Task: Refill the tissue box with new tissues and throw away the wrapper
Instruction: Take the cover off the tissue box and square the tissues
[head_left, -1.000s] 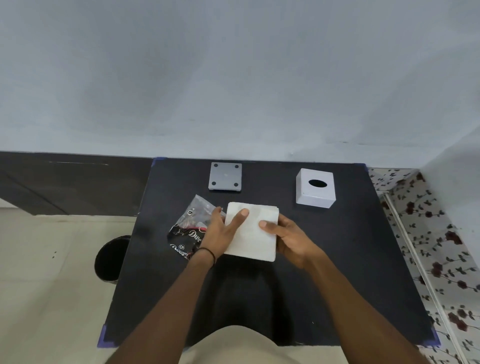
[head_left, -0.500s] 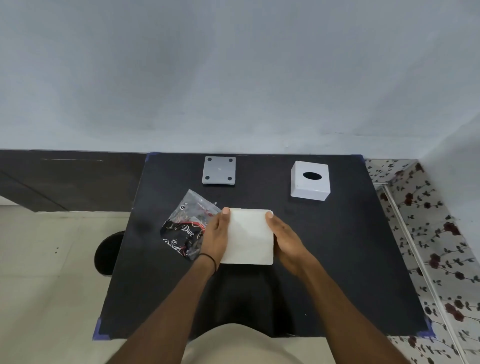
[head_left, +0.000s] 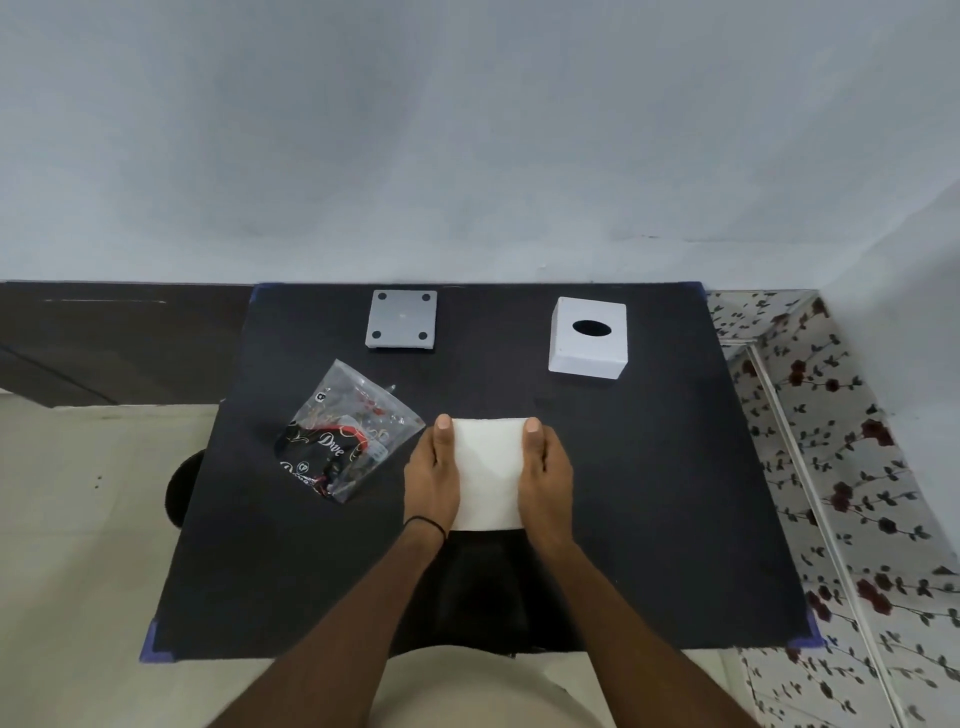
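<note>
A white stack of tissues lies on the black table, near its middle. My left hand presses against the stack's left side and my right hand against its right side, fingers straight along the edges. To the left lies the empty clear plastic wrapper with black and red print. The white tissue box cover with an oval slot stands at the back right. Its grey base plate, with dark feet at the corners, lies at the back centre.
A black bin stands on the floor, partly hidden under the table's left edge. A wall runs behind the table. A flower-patterned surface lies to the right.
Both hands have slid from on top of the tissue stack to its two sides, squaring it up. The stack now looks narrower and straight.
</note>
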